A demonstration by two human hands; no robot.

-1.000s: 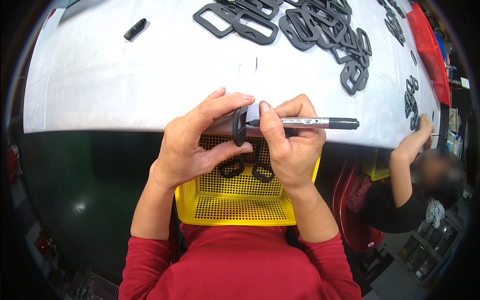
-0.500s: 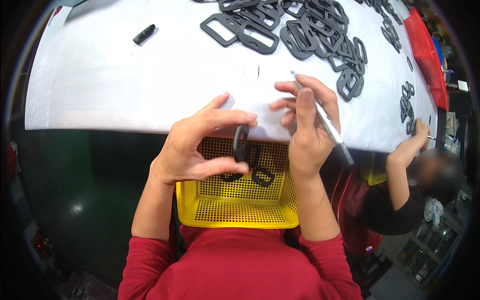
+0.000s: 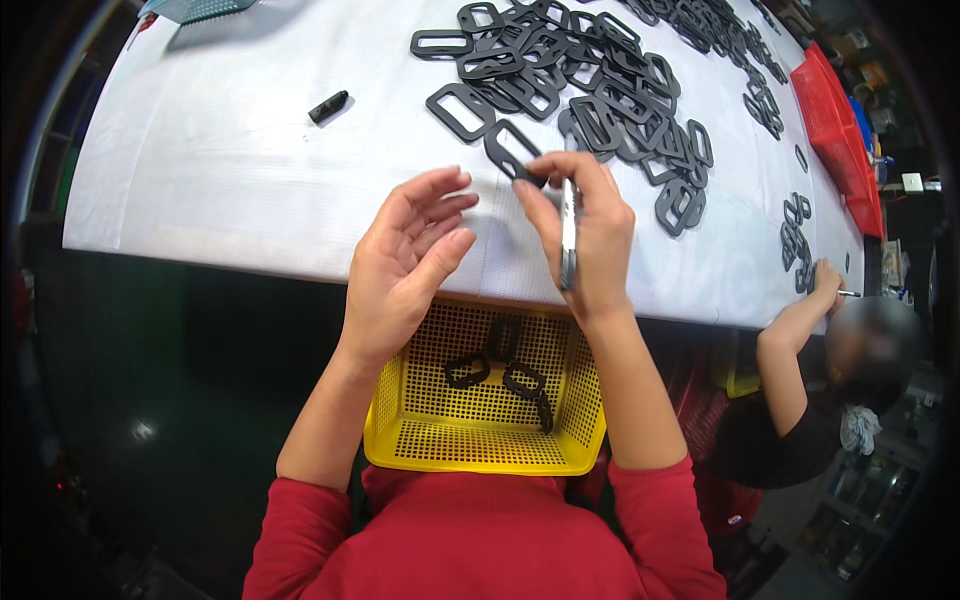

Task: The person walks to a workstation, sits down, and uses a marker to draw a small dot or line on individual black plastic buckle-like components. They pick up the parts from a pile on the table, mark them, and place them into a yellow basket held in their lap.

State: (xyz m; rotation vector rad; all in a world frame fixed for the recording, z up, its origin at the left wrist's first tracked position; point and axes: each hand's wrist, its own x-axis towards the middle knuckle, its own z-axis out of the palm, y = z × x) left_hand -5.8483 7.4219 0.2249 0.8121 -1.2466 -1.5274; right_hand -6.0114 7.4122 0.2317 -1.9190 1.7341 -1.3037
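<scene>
My right hand [image 3: 597, 225] pinches the near end of a black rectangular frame piece [image 3: 512, 150] between thumb and fingers, at the near edge of a pile of like pieces [image 3: 600, 75]. The same hand keeps a slim silver pen-shaped tool [image 3: 569, 230] against the palm, pointing down toward me. Its exact kind is unclear. My left hand [image 3: 410, 255] is open and holds nothing, fingers apart, above the table's front edge. Below both hands, a yellow mesh basket [image 3: 480, 465] sits at my lap with several black frame pieces [image 3: 523, 380] inside.
A short black cylindrical object [image 3: 328, 107] lies on the white-covered table [image 3: 200, 190]. A blue basket [image 3: 205, 8] stands at the far left, red baskets [image 3: 835, 140] at the right edge. To my right, a co-worker's hand [image 3: 826, 285] is beside a smaller group of pieces [image 3: 797, 245].
The frame piece from my left hand now lies in the basket. My right hand has moved left and taken a piece at the pile. My view has shifted slightly.
</scene>
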